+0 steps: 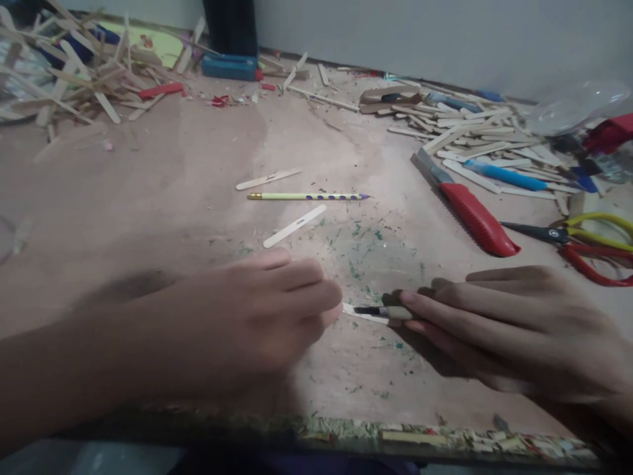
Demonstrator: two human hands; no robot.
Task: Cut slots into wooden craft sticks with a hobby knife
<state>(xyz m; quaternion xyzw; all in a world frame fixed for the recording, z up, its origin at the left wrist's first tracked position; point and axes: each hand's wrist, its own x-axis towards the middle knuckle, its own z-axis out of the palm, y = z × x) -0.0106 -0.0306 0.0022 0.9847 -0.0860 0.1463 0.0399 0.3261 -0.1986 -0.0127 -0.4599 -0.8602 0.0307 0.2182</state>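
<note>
Centrally, low on a worn wooden table (188, 198), two bare hands met over a pale stick (368, 318), seen from above. The left hand (277, 313), somewhat blurred, had its fingers curled together and clamped on the stick's left end, which they hid. The right hand (514, 330) was closed around the light handle of a small cutting tool (395, 313), its dark blade pointing left over the stick; whether blade and wood touched could not be told. Just beyond the left hand lay a loose stick (295, 226) with a small dark mark at its middle, then a yellow pencil (297, 196) with purple spots, then another marked stick (267, 179). To the right rested a red utility knife (475, 214), near scissors (554, 233) with yellow and red handles. Behind the knife spread a heap of sticks (499, 142); a second pile (74, 72) filled the far left corner. Green flecks (378, 234) dotted the tabletop.
</note>
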